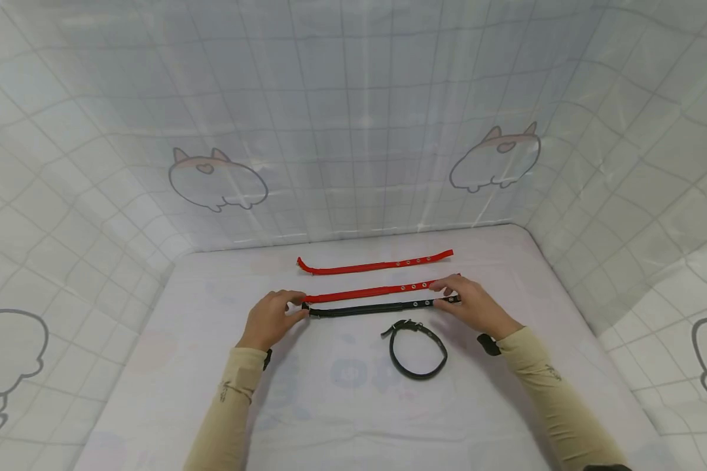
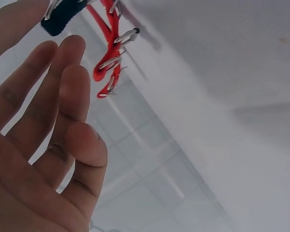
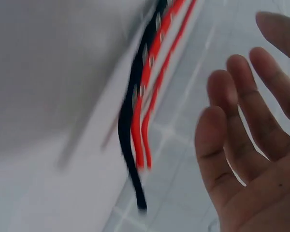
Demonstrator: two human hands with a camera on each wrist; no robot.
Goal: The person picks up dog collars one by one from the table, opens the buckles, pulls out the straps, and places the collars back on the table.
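A black collar (image 1: 359,309) lies stretched out, its buckle end (image 2: 63,17) beside my left hand (image 1: 271,320). The left thumb is right at that end, with a gap between thumb and fingers. Just behind it runs a red collar (image 1: 353,294), roughly parallel. My right hand (image 1: 471,304) hovers over the holed ends of both collars, partly hiding them. In the right wrist view its fingers (image 3: 212,140) are spread and relaxed, apart from the black strap (image 3: 135,96). Nearer to me, another black collar (image 1: 418,376) is buckled into a loop.
Another red collar (image 1: 353,267) lies farther back, its left end bent upward. A pale cloth (image 1: 342,418) covers the table. Around it hang white grid-patterned sheets (image 1: 353,163) with cartoon animal drawings, at the back and both sides.
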